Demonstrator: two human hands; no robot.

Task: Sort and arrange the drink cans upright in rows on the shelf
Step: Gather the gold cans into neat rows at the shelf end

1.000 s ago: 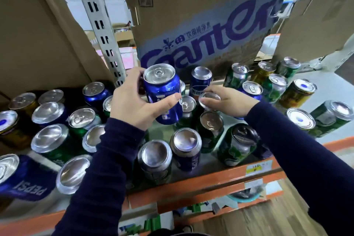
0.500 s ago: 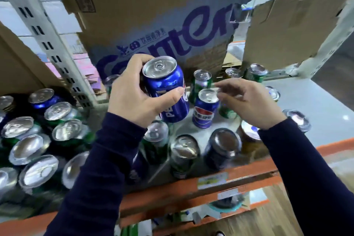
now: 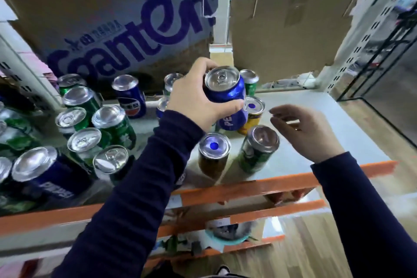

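The left hand [image 3: 194,101] curls fingers and thumb round a blue can [image 3: 225,95], held mid-frame above the shelf [image 3: 293,97] and in front of a yellow can [image 3: 252,117]. The right hand [image 3: 302,128] hovers right of centre, fingers loosely curled, holding nothing. The can seems on its way to a row. It next needs setting down upright on bare shelf without knocking its neighbours.

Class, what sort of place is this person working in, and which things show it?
Probably a stockroom: a rack shelf with an orange front beam, cardboard cartons behind it, and many drink cans, one blue can in the left hand.
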